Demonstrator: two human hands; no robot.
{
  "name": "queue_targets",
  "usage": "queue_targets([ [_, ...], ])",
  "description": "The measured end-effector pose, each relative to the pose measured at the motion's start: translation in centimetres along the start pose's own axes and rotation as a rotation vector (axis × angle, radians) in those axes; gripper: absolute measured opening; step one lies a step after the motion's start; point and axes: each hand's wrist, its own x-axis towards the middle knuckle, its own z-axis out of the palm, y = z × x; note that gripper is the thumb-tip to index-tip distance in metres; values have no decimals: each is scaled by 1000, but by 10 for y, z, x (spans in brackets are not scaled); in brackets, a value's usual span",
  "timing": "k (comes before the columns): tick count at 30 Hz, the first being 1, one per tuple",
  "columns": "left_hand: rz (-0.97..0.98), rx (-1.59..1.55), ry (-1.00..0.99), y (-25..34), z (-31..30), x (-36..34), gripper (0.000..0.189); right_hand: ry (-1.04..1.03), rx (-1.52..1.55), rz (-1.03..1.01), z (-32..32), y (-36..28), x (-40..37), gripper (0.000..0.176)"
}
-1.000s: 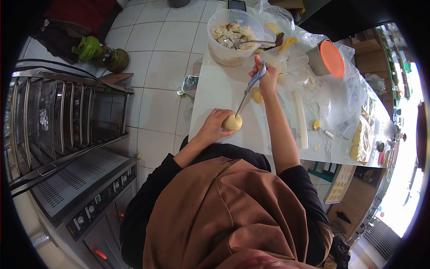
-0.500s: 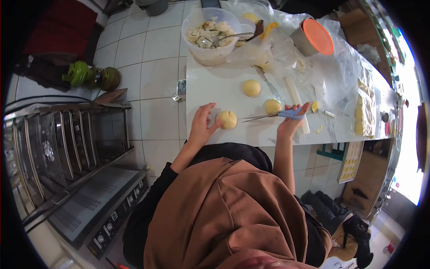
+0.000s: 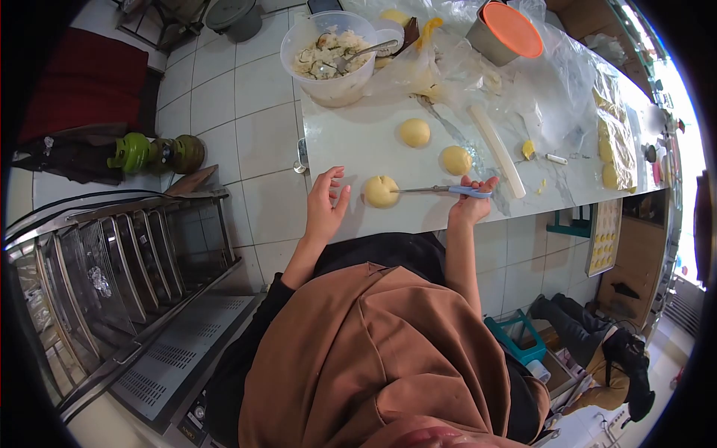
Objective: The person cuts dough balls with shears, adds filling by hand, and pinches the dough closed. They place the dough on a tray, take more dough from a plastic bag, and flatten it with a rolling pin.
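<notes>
My right hand (image 3: 467,207) curls around scissors (image 3: 457,190), tips at a dough ball (image 3: 380,193); my left hand (image 3: 326,209), loosely spread, is beside it

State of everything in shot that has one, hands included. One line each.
Left hand: open, empty, beside the front ball
Right hand: closed on scissors
Scissors: blades look shut or nearly so, tip at front ball; contact unclear
Front ball: notched on top
Far ball: no cut visible
Right ball: no clear cut visible
Bowl: uncovered, partly filled
Canister: orange lid on
Bag: crumpled
</notes>
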Motion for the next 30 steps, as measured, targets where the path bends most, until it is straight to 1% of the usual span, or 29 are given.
queue_targets([
  [3,4,29,27,1,-3,-2,26,-4,28,-68,-5,-6,5,40],
  [6,-95,16,-7,10,-8,-7,21,15,91,-108,-16,-28,8,41],
  [9,-237,-21,-280,27,-10,-19,19,41,203,-90,-25,-56,-1,40],
  [11,-274,-154,-653,38,2,-25,20,-125,278,4,-43,-63,-14,38],
  [13,-319,-470,-930,50,27,-36,39,-276,326,104,-57,-61,-37,38],
  [15,-305,-688,-763,64,63,-57,40,-234,375,318,-66,-56,-72,37],
  [17,-294,-890,-649,65,82,-74,36,-165,376,363,-85,-39,-98,33],
  [19,-273,-1081,-585,62,89,-83,27,-260,280,435,-105,-40,-121,31],
  [20,-281,-1010,-581,61,86,-86,17,-312,231,470,-115,-41,-128,33],
  [23,-368,-874,-625,49,75,-84,17,-600,-106,629,-151,-60,-133,41],
  [24,-465,-906,-666,46,71,-84,16,-518,-116,488,-163,-55,-133,38],
  [26,-562,-914,-743,48,62,-87,15,-681,-157,597,-174,-58,-124,36],
  [27,-607,-917,-783,50,58,-88,16,-764,-172,647,-167,-61,-124,36],
  [28,-634,-905,-809,54,54,-89,15,-853,-315,735,-157,-68,-129,35],
  [30,-709,-882,-938,48,50,-89,18,-1063,-415,784,-154,-62,-132,36],
])
